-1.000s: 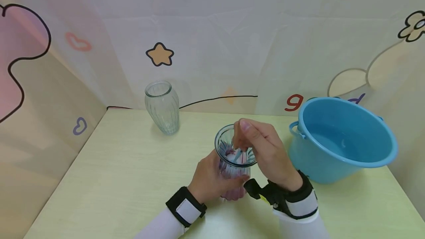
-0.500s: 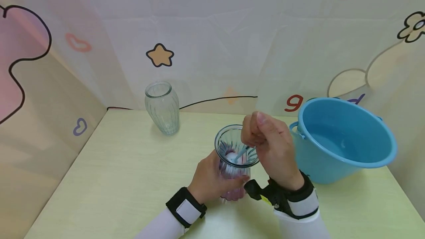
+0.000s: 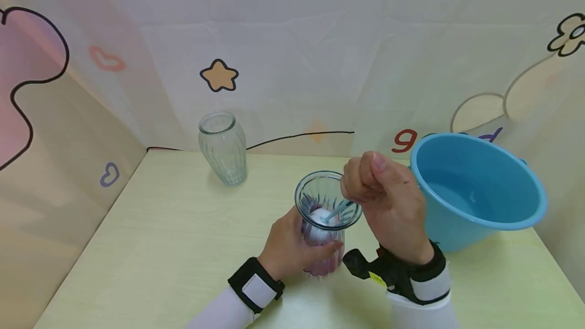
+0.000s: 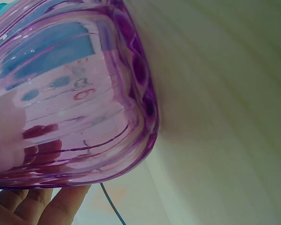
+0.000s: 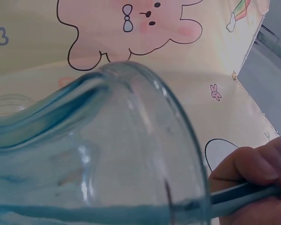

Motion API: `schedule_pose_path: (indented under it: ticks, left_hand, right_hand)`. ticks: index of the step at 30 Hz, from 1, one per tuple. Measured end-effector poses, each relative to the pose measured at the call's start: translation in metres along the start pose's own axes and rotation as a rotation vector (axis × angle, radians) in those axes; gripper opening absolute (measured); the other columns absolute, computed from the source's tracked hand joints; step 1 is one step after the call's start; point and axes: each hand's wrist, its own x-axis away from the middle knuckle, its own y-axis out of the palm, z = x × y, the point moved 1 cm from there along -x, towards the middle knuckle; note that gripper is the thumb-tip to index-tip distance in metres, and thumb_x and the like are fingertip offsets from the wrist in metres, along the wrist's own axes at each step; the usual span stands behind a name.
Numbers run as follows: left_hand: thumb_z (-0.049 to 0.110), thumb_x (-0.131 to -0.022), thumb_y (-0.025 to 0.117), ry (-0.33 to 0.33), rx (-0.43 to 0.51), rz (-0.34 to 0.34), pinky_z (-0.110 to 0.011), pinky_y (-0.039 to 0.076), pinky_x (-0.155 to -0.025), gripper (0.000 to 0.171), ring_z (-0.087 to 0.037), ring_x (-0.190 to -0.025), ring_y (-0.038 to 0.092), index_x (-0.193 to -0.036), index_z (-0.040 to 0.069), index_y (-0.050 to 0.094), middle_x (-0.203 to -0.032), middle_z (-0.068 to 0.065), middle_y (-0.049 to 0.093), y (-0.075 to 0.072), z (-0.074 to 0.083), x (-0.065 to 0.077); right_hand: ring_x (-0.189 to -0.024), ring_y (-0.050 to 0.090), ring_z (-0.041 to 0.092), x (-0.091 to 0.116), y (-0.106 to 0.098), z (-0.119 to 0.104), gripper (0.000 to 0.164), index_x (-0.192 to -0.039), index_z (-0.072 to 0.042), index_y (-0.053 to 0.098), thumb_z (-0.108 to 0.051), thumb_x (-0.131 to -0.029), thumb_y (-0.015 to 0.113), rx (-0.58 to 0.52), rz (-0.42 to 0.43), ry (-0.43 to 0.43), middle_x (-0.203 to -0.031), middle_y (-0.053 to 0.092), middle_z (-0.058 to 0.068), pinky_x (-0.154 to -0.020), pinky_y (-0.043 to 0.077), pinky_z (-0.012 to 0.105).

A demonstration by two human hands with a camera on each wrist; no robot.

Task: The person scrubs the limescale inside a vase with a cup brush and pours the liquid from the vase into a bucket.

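My left hand (image 3: pixel 290 248) grips a fluted glass vase (image 3: pixel 320 268) low on its body. The glass shades from bluish at the wide rim to purple at the base, and it tilts slightly on the table. Curled in a fist beside the rim, my right hand (image 3: pixel 393 207) holds the blue handle (image 5: pixel 243 198) of a cup brush. Its white rounded head (image 3: pixel 321 215) sits inside the vase, seen through the mouth, with the handle leaning right across the rim. The left wrist view shows the purple base close up, fingertips (image 4: pixel 61 206) beyond it.
A second, clear glass vase (image 3: pixel 224 151) stands upright at the back left of the pale table (image 3: pixel 183 237). A large blue bucket (image 3: pixel 461 237) stands close by the right hand. A printed cloth (image 3: pixel 292 65) hangs behind the table.
My right hand has moved to the right, away from over the vase's mouth. The brush handle now leans further right, and more of the white head shows. Left hand and vase stay put.
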Motion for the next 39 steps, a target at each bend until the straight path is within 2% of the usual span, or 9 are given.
schedule_pose_path:
  ticks: [4, 8, 21, 30, 35, 39]
  left_hand:
    - [0.057, -0.076, 0.087, 0.023, -0.008, 0.016, -0.033, 0.059, -0.087, 0.071, -0.010, -0.100, 0.069, -0.129, 0.023, 0.053, -0.114, 0.006, 0.071, 0.001, -0.001, 0.000]
    - [0.055, -0.075, 0.088, 0.013, 0.006, 0.018, -0.033, 0.059, -0.087, 0.071, -0.010, -0.100, 0.069, -0.128, 0.024, 0.054, -0.113, 0.007, 0.071, 0.001, -0.002, 0.000]
    - [0.055, -0.075, 0.088, -0.011, 0.024, -0.011, -0.031, 0.059, -0.087, 0.073, -0.009, -0.101, 0.068, -0.132, 0.027, 0.051, -0.116, 0.008, 0.070, -0.001, 0.001, 0.000]
    - [0.055, -0.075, 0.088, -0.035, 0.026, -0.025, -0.032, 0.059, -0.089, 0.075, -0.009, -0.102, 0.068, -0.134, 0.029, 0.049, -0.118, 0.009, 0.070, -0.001, 0.000, 0.001]
    - [0.058, -0.075, 0.088, -0.046, 0.038, -0.035, -0.032, 0.059, -0.090, 0.076, -0.008, -0.101, 0.068, -0.134, 0.030, 0.049, -0.118, 0.010, 0.070, -0.001, -0.001, 0.001]
    - [0.057, -0.075, 0.088, -0.036, 0.033, -0.029, -0.031, 0.059, -0.089, 0.074, -0.008, -0.100, 0.069, -0.132, 0.030, 0.050, -0.117, 0.010, 0.070, -0.001, -0.002, 0.000]
  right_hand:
    - [-0.058, 0.032, 0.017, 0.001, -0.002, -0.001, 0.040, -0.073, -0.009, 0.033, -0.013, -0.111, 0.023, -0.049, -0.029, 0.002, -0.066, 0.029, 0.002, -0.054, 0.025, 0.038]
    - [-0.058, 0.033, 0.018, 0.000, -0.002, -0.001, 0.040, -0.073, -0.009, 0.033, -0.013, -0.111, 0.022, -0.056, -0.041, -0.001, -0.066, 0.029, 0.002, -0.054, 0.026, 0.038]
    - [-0.056, 0.030, 0.014, -0.004, -0.003, 0.005, 0.041, -0.073, -0.013, 0.035, -0.019, -0.113, 0.027, -0.066, 0.024, 0.096, -0.064, 0.029, -0.001, -0.058, 0.023, 0.038]
    - [-0.057, 0.030, 0.017, -0.004, 0.000, 0.011, 0.042, -0.073, -0.014, 0.036, -0.019, -0.113, 0.026, 0.005, 0.010, 0.138, -0.064, 0.028, -0.001, -0.057, 0.024, 0.037]
    - [-0.061, 0.034, 0.021, -0.003, 0.003, 0.014, 0.040, -0.076, -0.013, 0.036, -0.018, -0.114, 0.024, 0.105, -0.047, 0.193, -0.068, 0.031, 0.001, -0.059, 0.032, 0.036]
    - [-0.066, 0.036, 0.022, -0.004, 0.004, 0.013, 0.039, -0.077, -0.009, 0.036, -0.017, -0.114, 0.024, 0.119, -0.092, 0.211, -0.072, 0.031, 0.004, -0.063, 0.035, 0.038]
